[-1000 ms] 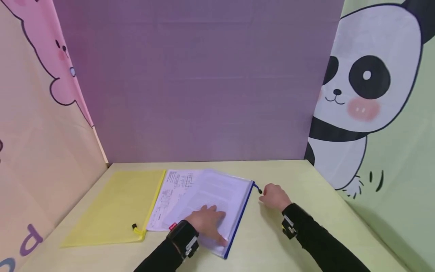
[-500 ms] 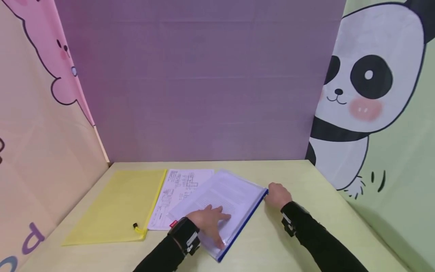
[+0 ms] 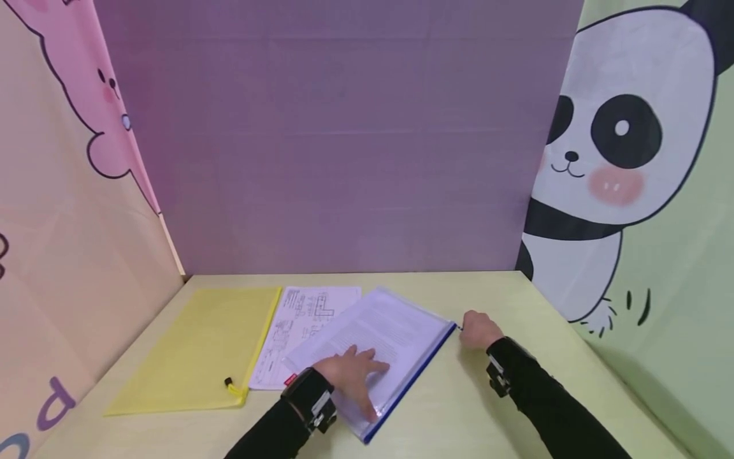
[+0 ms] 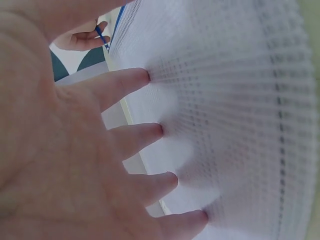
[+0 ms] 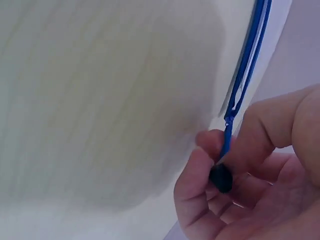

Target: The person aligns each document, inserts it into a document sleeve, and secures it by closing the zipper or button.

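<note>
A clear mesh zip folder [image 3: 373,322] with printed pages inside lies at a slant on the table, a blue zipper edge [image 3: 410,385] along its right side. My left hand [image 3: 351,377] rests on top of it with fingers spread; in the left wrist view the fingertips [image 4: 160,130] press into the mesh [image 4: 230,100]. At the folder's upper right corner, my right hand [image 3: 480,330] pinches the zipper pull [image 5: 221,177], a blue cord with a black end, between thumb and fingers. The cord runs straight from the zipper's end to the fingers.
A printed sheet [image 3: 292,319] with drawings lies partly under the mesh folder. Left of it is a yellow zip folder [image 3: 192,350] with its own yellow pull [image 3: 232,384]. A purple panel [image 3: 344,140] rises behind the table [image 3: 476,408].
My right hand has taken hold of the zipper pull and moved slightly right. The mesh folder has turned clockwise, its upper corner shifting right, uncovering more of the printed sheet. The left hand stays on it.
</note>
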`<state>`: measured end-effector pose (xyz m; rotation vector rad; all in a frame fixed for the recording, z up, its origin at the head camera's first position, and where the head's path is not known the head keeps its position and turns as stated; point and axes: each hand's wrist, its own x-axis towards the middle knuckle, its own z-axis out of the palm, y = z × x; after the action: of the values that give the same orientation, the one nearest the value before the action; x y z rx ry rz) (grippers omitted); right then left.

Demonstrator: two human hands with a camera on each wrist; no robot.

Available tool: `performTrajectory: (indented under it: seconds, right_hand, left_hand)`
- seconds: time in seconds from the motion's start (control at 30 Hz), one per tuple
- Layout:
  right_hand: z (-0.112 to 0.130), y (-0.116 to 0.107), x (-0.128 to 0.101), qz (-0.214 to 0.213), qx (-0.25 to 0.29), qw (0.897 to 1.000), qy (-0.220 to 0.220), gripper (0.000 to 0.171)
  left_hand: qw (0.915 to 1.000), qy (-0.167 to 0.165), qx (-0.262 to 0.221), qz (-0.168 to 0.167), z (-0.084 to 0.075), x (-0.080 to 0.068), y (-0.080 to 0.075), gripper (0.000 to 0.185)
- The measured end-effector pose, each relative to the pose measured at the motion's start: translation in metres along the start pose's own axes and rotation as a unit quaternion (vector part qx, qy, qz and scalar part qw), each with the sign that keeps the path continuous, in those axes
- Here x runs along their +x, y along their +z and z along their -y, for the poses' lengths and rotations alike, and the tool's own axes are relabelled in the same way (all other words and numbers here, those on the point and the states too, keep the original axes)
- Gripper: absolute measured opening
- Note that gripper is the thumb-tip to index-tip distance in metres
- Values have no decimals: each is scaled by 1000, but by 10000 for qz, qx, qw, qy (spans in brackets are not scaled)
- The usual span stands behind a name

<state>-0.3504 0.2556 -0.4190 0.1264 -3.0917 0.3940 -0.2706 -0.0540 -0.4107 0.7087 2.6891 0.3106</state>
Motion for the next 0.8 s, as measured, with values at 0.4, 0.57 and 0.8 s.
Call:
performTrajectory:
  seconds: [0.4,0.57,0.8]
  right_hand:
    - [-13,-3,2,-13,104,9999,-91,29]
    - [-13,-1,-1,111,-74,9998,-162,28]
    - [-10,4,-4,112,-1025,9926,-640,13]
  left_hand:
    - [10000,67,-1,-60,2,2,3,87]
    - [9999,60,-74,-52,2,1,3,85]
    - [9995,24,-255,-168,4,1,6,77]
